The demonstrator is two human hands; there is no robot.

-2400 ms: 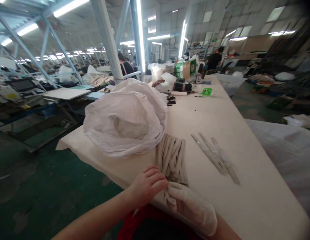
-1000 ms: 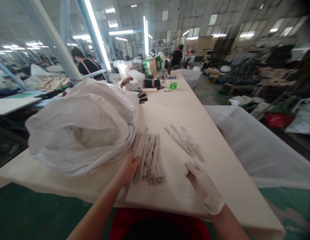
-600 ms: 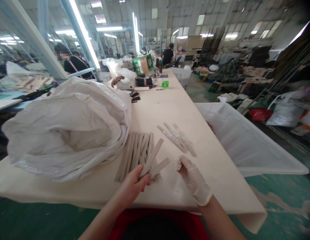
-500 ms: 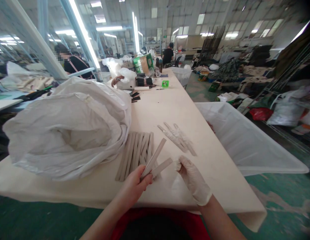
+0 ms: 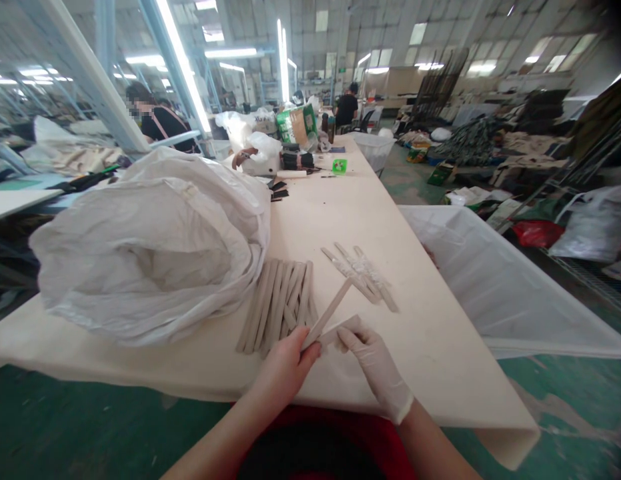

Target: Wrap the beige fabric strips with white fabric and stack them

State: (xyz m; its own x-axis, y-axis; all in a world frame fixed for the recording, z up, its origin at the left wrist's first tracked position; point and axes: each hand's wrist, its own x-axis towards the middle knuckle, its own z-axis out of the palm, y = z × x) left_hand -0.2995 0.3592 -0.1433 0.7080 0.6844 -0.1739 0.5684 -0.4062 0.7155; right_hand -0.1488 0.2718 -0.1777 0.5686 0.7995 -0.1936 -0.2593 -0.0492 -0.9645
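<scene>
My left hand (image 5: 286,365), bare, is closed around a grey-beige strip (image 5: 333,307) that looks folded, with two ends spreading out of the grip to the right. On the lower end, the fingers of my right hand (image 5: 377,365), in a white glove, are pressed together. What the strip is made of I cannot tell. A pile of similar strips (image 5: 276,300) lies just beyond my left hand, partly hidden by it. Farther right, several strips with crinkled, shiny middles (image 5: 361,273) lie side by side on the table.
The table (image 5: 310,227) has a pale cover. A large whitish bag (image 5: 155,253) slumps at its left. Beyond the right edge stands a white bin (image 5: 490,280). A small green tray (image 5: 339,166) and assorted bundles sit farther back. Two people work in the background.
My right hand has come left and taken hold of the strip's lower end, where before it was apart from it. The view has shifted slightly.
</scene>
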